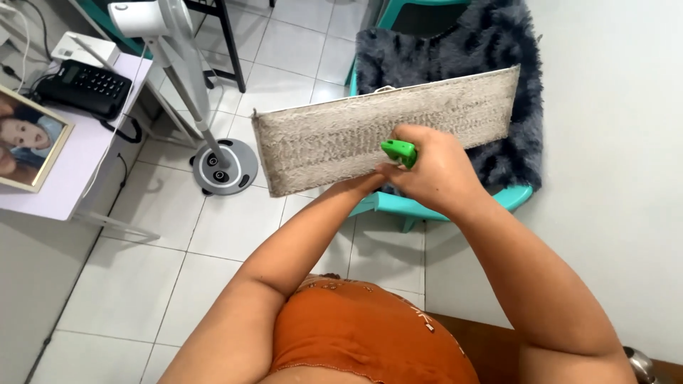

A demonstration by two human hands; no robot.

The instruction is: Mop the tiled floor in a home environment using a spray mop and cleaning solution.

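Observation:
A long rectangular mop pad (341, 135) with a beige shaggy face is held up flat in front of me, tilted slightly up to the right. My right hand (430, 167) is closed on a bright green plastic piece (400, 151) at the pad's lower edge. My left hand (370, 181) reaches under the same edge; most of it is hidden behind the right hand, and its fingers touch the pad next to the green piece.
Behind the pad stands a teal plastic chair (519, 195) covered with a dark grey furry throw (498, 43). A standing fan's round base (224, 167) rests on the white tiled floor. At left, a lilac table (64, 171) carries a black telephone (85, 87) and a framed picture (32, 139).

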